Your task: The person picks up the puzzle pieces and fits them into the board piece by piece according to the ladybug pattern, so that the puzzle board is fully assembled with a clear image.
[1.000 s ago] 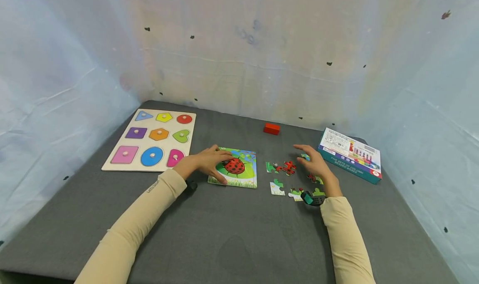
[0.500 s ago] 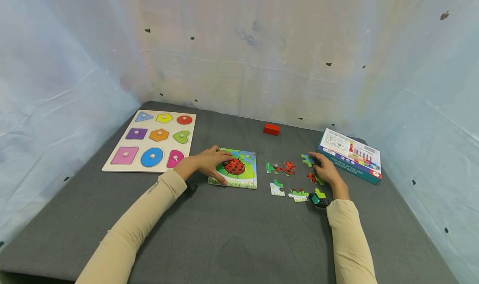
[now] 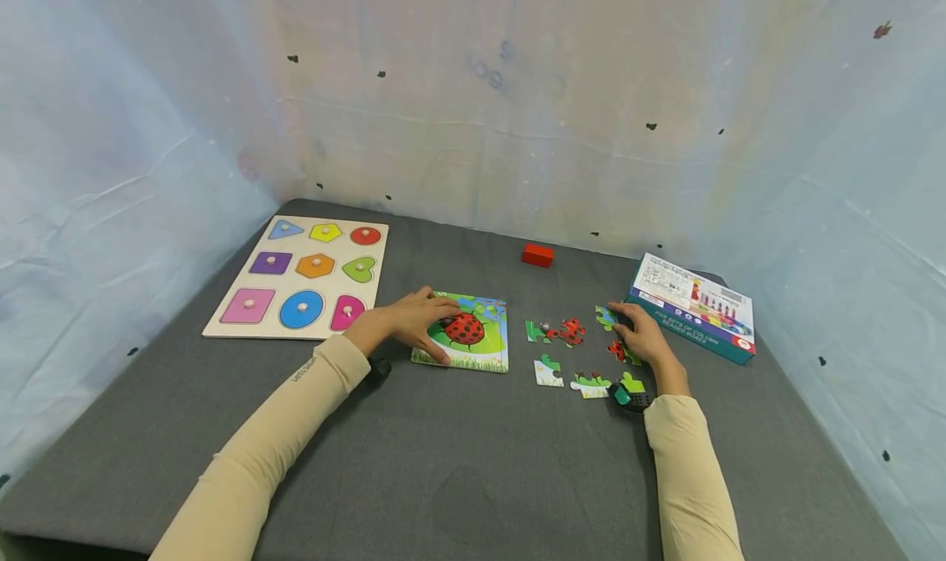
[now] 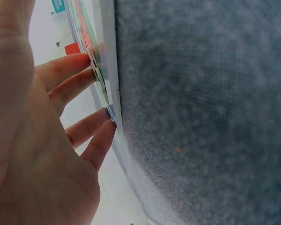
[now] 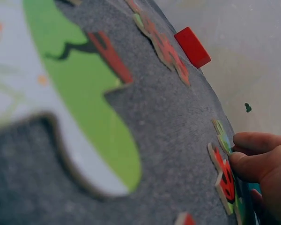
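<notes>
My left hand [image 3: 406, 321] rests on the ladybug puzzle board [image 3: 480, 349], fingers spread over its left part with the thumb near the lower edge. In the left wrist view the fingertips [image 4: 86, 58] touch the board's top. To the right, my right hand [image 3: 643, 335] pinches a blue-green puzzle piece [image 3: 604, 319] lying on the table, thumb and fingers at its right side. A red and green piece [image 5: 226, 180] lies just in front of that thumb in the right wrist view. Other loose ladybug pieces lie between the hands, among them a red-spotted piece [image 3: 572, 333] and a white-green corner piece [image 3: 548, 372].
A wooden shape board [image 3: 251, 331] with knobbed pieces lies at the left. A red block [image 3: 537, 255] sits near the back edge. A teal and white game box [image 3: 695, 306] stands at the right, close behind my right hand. Pale sheeting [image 3: 473, 134] hangs around the grey table.
My right hand has moved right and lowered from over the pieces to the blue-green puzzle piece, its fingers closing in. My left hand has stayed on the board.
</notes>
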Tool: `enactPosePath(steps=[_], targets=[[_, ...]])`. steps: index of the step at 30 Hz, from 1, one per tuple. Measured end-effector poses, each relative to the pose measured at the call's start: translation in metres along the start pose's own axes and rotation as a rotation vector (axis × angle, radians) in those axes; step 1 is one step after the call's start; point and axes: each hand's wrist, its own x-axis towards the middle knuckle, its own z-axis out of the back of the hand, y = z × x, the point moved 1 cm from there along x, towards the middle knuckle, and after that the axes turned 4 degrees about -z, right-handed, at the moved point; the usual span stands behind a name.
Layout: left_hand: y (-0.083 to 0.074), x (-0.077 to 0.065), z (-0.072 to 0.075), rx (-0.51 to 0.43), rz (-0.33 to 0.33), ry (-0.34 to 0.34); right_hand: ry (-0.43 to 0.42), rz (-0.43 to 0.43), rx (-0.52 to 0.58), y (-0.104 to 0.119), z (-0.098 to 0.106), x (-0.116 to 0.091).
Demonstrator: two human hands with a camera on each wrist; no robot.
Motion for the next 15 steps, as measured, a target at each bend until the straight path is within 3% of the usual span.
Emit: enactPosePath(steps=[8,15], targets=[[-0.002,0.000,0.001,0.006,0.002,0.009,-0.031,0.030,-0.010,0.000,-0.002,0.000],[-0.001,0.003,0.001,0.040,-0.005,-0.019,-0.009,0.066,0.023,0.025,-0.006,0.007]])
